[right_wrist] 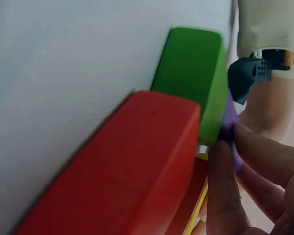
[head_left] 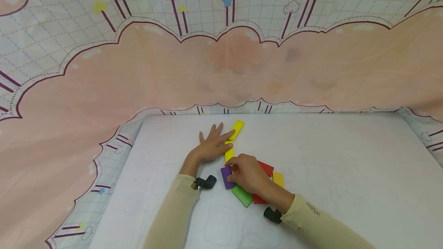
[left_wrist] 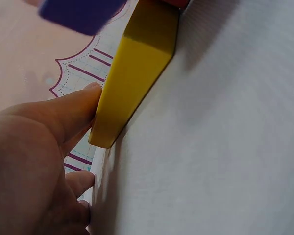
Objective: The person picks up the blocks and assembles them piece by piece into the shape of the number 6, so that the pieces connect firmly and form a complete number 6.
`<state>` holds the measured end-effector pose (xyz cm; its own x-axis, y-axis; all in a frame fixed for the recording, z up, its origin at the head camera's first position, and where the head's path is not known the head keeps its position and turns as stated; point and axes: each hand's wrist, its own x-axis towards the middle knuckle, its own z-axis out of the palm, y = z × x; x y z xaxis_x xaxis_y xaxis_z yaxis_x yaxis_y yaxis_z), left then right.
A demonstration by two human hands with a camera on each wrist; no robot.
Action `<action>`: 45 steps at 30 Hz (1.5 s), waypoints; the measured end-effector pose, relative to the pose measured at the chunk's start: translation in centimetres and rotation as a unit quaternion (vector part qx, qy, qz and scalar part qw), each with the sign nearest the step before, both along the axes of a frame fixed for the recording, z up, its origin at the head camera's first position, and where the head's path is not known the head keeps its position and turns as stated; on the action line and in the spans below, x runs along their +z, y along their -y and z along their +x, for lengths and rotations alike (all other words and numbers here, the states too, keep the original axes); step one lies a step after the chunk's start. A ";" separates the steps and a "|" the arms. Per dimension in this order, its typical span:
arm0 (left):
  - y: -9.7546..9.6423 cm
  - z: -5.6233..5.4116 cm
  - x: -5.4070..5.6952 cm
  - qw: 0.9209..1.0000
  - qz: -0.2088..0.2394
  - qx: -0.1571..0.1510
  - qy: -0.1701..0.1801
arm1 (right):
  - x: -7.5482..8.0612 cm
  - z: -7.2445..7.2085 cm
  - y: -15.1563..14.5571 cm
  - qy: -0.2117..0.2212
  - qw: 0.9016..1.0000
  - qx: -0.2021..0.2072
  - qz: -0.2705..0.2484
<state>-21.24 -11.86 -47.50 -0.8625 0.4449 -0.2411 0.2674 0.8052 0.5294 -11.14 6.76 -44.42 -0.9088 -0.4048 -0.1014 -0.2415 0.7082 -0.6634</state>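
Note:
My right hand (head_left: 250, 172) pinches a purple block (head_left: 225, 178) between thumb and fingers, at the near end of a yellow block (head_left: 228, 155). Beyond that one, a second yellow block (head_left: 239, 127) slants away to the right. My left hand (head_left: 209, 148) lies beside the yellow pair with fingers spread; its thumb and index finger touch them. A green block (head_left: 243, 196) sits just below the purple one. In the right wrist view, the green block (right_wrist: 191, 58) stands close to a red block (right_wrist: 122, 156), and fingers partly cover the purple block (right_wrist: 229, 117).
Right of the right hand are a red block (head_left: 266, 168), an orange-yellow block (head_left: 278, 179) and a lower red block (head_left: 259, 199), partly hidden. Everything stands on a white table (head_left: 346, 172) with a patterned cloth (head_left: 173, 72) behind it. Each wrist wears a small black camera (head_left: 205, 182).

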 end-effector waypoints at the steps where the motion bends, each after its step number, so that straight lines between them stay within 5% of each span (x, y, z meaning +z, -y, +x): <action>1: 0.0 0.0 0.0 1.000 -0.001 0.000 0.000 | 0.0 0.0 0.0 -0.001 1.000 0.001 0.003; 14: -0.1 -0.1 0.0 1.000 -0.008 0.002 0.000 | 0.0 0.2 0.3 0.002 0.998 0.013 0.055; 27: -0.1 -0.1 0.0 1.000 -0.010 0.001 0.003 | 0.2 0.5 -0.5 -0.003 0.998 0.027 0.054; 34: -0.3 -0.1 0.1 1.000 -0.010 0.002 0.004 | 1.1 2.1 -2.4 -0.022 0.996 0.016 0.089; 45: -0.3 0.0 0.1 1.000 -0.013 0.010 0.004 | 0.2 4.3 -4.3 -0.098 0.980 0.063 0.159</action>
<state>-21.21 -11.52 -47.38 -0.8686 0.4219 -0.2597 0.2475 0.8236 0.5104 -6.79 11.11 -44.25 -0.8685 -0.4908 -0.0691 -0.4405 0.8282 -0.3464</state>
